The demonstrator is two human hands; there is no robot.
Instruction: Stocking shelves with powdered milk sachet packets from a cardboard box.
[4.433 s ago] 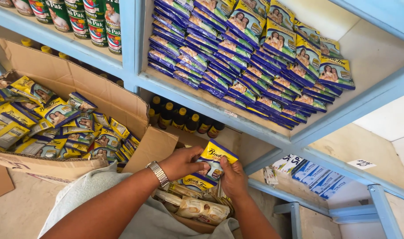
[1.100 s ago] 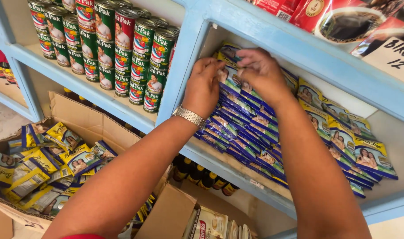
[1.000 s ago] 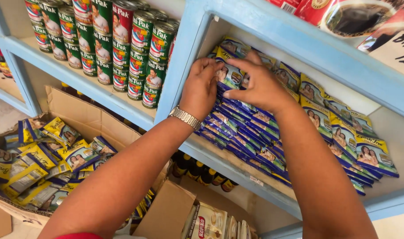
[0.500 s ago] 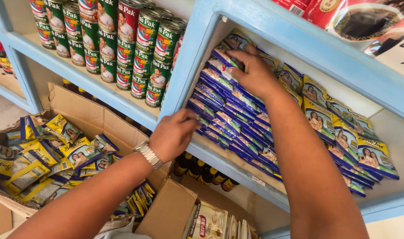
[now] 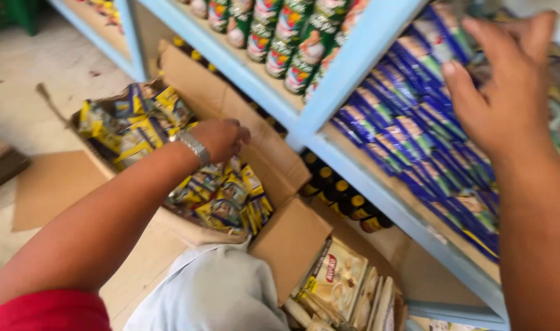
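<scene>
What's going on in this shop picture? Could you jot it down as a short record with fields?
Place: light blue shelf unit in a shop
Left hand: over the open cardboard box, empty as far as shows, reaching into it
Box contents: yellow and blue sachets
Right hand: fingers spread on the stacked blue packets on the shelf
Upper shelf: green and red cans
Bottom shelf: dark bottles with yellow caps
</scene>
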